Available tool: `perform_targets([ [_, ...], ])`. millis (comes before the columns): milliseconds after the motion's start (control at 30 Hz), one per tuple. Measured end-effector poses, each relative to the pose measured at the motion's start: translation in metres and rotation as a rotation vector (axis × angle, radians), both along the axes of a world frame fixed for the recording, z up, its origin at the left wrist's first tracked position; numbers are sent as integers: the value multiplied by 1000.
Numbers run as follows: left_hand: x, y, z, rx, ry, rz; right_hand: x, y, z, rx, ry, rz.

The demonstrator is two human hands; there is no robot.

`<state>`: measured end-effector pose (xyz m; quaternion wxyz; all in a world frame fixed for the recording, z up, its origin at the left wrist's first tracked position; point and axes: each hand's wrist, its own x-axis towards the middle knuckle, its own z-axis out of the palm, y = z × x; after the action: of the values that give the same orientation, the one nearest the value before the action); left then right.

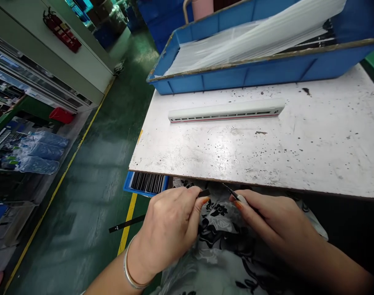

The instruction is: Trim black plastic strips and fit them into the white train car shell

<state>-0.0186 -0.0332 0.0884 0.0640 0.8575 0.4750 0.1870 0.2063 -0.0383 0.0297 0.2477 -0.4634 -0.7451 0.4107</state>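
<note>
My left hand is closed around a thin black strip; one end sticks out to the left and the other pokes past the thumb and forefinger. In my right hand a slim tool with a white grip and a fine dark pointed tip is pinched, the tip aimed toward the strip but apart from it. Both hands hover over the lap, just below the table's front edge. On the white table lies a white model train car body with a red stripe and a row of small windows.
A blue bin at the table's back holds white wrapping sheets. Below the table's left corner sits a blue tray of black strips. Green floor with a yellow line, bottles and fire extinguishers lie to the left.
</note>
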Motion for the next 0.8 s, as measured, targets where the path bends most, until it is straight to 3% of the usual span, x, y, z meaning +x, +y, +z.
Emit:
perform_targets([
  [800, 0, -14, 10, 56, -62, 15, 0, -16, 10, 10, -33, -6],
])
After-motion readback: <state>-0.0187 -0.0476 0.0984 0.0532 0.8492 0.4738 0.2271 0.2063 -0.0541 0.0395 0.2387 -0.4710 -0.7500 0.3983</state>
